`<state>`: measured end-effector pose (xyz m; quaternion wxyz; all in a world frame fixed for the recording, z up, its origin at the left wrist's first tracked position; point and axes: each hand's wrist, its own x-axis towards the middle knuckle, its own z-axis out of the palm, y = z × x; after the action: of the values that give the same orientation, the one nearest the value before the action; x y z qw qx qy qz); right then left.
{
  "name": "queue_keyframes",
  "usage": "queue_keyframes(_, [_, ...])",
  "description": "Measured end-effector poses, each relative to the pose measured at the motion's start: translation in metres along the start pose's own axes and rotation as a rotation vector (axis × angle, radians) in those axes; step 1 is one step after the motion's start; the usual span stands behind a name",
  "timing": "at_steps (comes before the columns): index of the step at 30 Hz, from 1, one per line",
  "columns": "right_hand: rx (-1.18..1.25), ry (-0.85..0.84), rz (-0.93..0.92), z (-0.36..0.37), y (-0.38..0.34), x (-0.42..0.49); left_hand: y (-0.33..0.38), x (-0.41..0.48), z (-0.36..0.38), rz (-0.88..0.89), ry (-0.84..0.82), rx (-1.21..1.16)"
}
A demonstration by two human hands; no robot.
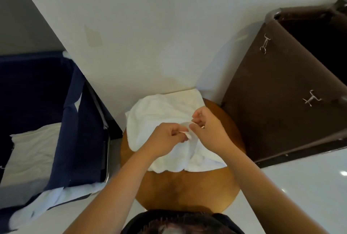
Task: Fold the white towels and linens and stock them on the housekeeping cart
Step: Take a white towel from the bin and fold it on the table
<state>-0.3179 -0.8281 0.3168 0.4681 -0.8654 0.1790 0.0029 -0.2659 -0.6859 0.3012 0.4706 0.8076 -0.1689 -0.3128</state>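
Observation:
A white towel [159, 110] lies rumpled on a round wooden table [187, 190] against the wall. Both hands meet over its middle. My left hand [167, 136] has its fingers curled and pinches a small fold of the towel's edge. My right hand [208, 126] pinches the same raised edge from the other side. A flat folded part of the towel shows at the far right corner, near the wall.
A navy fabric cart bin [78, 121] stands at the left with white linen [35, 151] inside and draped over its near rim. A brown fabric bin [277, 91] with metal clips stands at the right. A white wall rises behind the table.

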Motion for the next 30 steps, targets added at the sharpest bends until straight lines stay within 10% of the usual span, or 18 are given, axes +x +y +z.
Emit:
queue_keyframes(15, [-0.346,-0.365,0.023,-0.009,0.012,-0.008,-0.009,0.017,0.016,0.109,-0.124,0.532])
queue_keyframes(30, [-0.284,0.001,0.104,-0.008,0.013,-0.021,-0.036,0.019,0.021,0.109,0.098,0.583])
